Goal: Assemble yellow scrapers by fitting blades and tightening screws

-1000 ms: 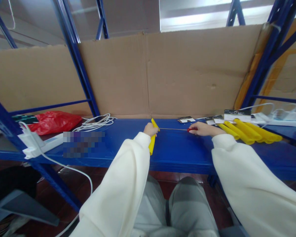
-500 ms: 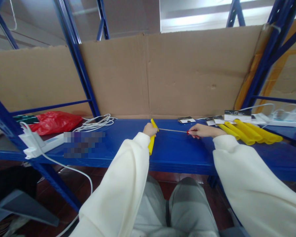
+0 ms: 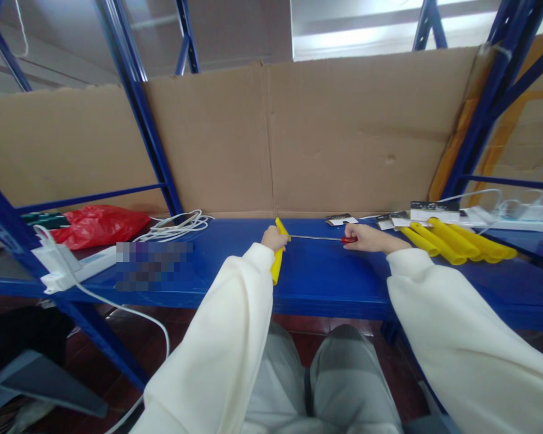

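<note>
The left hand's fingers (image 3: 274,239) are wrapped around a yellow tube (image 3: 277,269), its far end poking out beyond the knuckles and its near end running back toward the body. The right hand (image 3: 368,237) pinches the red handle (image 3: 349,240) of what looks like a screwdriver (image 3: 317,237), thumb and fingertips pressed together on it; how the smaller fingers lie is hard to tell. The thin shaft bridges the gap between the two hands, and its tip meets the tube just beside the left fingers. Whether it goes inside or only touches the side is too small to see.

The step in hand seems to be working the tool against the tube, one hand bracing and the other steering. From here, the next move calls for a firm left grip, the shaft kept in line and a light turn or push from the right fingertips.

Just beyond the right fingers lies a small packet (image 3: 341,219). Past the right wrist, a row of more yellow tubes (image 3: 450,241) rests on the blue shelf (image 3: 326,277). Well to the left of the left fingers are coiled white cable (image 3: 181,227), a white power strip (image 3: 97,262) and a red bag (image 3: 108,227).
</note>
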Demonstrator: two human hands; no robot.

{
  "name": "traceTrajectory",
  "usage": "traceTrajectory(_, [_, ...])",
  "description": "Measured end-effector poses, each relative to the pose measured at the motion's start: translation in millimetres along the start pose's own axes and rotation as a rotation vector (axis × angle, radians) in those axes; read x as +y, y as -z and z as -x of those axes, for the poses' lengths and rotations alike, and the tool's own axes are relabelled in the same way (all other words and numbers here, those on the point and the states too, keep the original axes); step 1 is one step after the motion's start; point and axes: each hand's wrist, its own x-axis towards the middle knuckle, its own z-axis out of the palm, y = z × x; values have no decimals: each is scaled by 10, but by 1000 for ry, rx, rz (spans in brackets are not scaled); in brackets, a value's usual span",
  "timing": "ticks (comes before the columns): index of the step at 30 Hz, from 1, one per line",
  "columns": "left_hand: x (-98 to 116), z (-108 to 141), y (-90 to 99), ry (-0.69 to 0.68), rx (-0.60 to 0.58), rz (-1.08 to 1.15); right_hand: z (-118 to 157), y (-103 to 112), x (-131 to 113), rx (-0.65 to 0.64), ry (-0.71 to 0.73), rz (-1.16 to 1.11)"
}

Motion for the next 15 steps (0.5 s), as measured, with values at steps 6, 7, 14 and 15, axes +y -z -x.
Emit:
traceTrajectory(6, [-15,-36,-5,13,0,10,7,22,-25,182,71,276])
traceTrajectory(7, [-15,-37,-6,15,0,9,18,31,-38,202,77,307])
traceTrajectory(14, [-2,-1,17,20,0,12,75,83,-139,150,47,383])
traceTrajectory(15, [-3,-2,21,21,6,8,80,85,-159,136,42,385])
